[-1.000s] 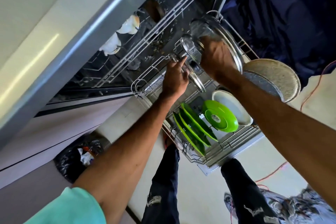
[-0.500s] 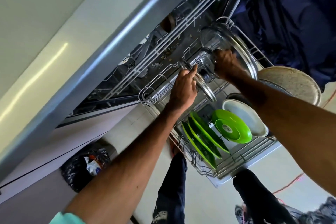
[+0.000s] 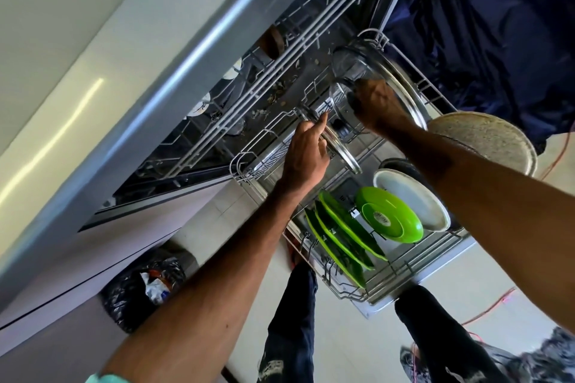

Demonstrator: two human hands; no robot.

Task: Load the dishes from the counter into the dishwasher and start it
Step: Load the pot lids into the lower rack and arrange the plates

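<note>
Over the pulled-out lower rack point(image 3: 413, 277), my left hand point(image 3: 306, 151) had closed its fingers point(image 3: 320, 121) on the rim of the smaller glass lid point(image 3: 334, 141), standing it on edge between the tines. My right hand point(image 3: 378, 106) had shifted deeper toward the large glass lid point(image 3: 401, 84), curled on its knob; exact grip hidden. Compared with a second before, both lids sat further into the rack. Green plates point(image 3: 345, 236) already slotted. Judgement: lids nearly seated; release next.
</note>
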